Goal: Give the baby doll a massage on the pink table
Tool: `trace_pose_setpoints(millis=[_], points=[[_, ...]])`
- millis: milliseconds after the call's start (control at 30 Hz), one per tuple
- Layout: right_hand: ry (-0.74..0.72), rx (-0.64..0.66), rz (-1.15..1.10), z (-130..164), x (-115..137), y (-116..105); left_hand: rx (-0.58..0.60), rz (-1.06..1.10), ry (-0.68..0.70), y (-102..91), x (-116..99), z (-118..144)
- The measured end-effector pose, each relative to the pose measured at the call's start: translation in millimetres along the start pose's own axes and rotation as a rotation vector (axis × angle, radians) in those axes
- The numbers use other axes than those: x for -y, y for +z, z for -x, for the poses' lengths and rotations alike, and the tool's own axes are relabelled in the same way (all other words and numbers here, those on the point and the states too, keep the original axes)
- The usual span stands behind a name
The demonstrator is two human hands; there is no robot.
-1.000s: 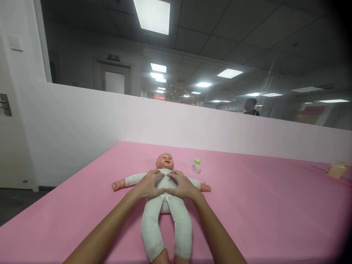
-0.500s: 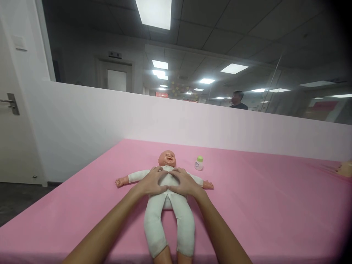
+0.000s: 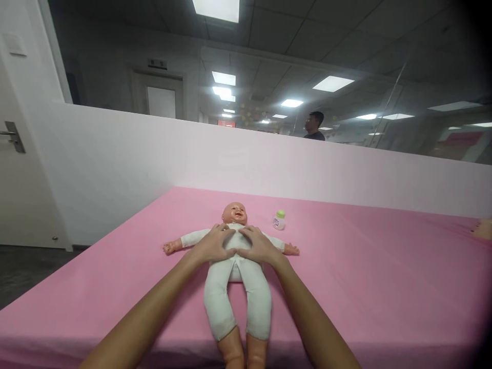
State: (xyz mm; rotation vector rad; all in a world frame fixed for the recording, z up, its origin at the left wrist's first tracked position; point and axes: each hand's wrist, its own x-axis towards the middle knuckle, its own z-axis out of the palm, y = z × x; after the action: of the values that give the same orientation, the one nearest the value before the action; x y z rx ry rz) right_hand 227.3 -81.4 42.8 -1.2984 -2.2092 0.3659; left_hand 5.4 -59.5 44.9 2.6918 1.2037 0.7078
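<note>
A baby doll [image 3: 238, 272] with a bald head and a white cloth body lies on its back, arms spread and legs toward me. My left hand [image 3: 216, 243] rests on one side of its torso, thumb and fingers apart. On the other side of the torso lies my right hand [image 3: 257, 246], likewise with thumb and fingers spread. The two thumb tips come close together low on the belly, while the index fingers curve in near the chest. Some fingertips are hidden behind the hands.
A pink-covered table [image 3: 365, 277] carries the doll. Beyond its right arm stands a small bottle with a green cap [image 3: 279, 220]. At the right edge, part of another doll-coloured object [image 3: 482, 229] shows. Behind a low white wall [image 3: 307, 164] and glass, a person [image 3: 315, 126] is visible.
Both hands stay on the doll's torso; the gap between the index fingertips is slightly wider. The view has tilted down a little. The person behind the glass has shifted left.
</note>
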Motion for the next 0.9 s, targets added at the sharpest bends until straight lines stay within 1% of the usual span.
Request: trace_pose_setpoints(millis=[200,333,433,533,700,800,900], points=[[0.018,-0.031,0.069,-12.0,-5.8,7.7,-0.017,0.007,-0.021,2.9,-0.1,-7.6],[-0.007,-0.066,0.008,-6.3,-6.3,6.5,-0.024,0.012,-0.010,-1.1,1.2,-4.1],[-0.023,-0.028,-0.032,1.0,-5.8,3.4,-0.009,0.029,0.014,-1.6,2.6,1.4],[-0.015,0.004,-0.019,0.7,-3.9,1.9,0.009,0.045,-0.004,0.1,2.6,0.6],[0.016,-0.044,0.042,-10.2,-3.7,6.5,-0.021,0.039,-0.023,-0.7,-1.0,-7.5],[0.013,-0.087,-0.010,-9.5,-8.7,9.1,-0.043,0.050,-0.027,-2.3,0.2,-4.8],[-0.015,-0.074,-0.083,-3.9,-14.0,9.3,-0.023,0.093,-0.042,-0.8,5.5,1.9]])
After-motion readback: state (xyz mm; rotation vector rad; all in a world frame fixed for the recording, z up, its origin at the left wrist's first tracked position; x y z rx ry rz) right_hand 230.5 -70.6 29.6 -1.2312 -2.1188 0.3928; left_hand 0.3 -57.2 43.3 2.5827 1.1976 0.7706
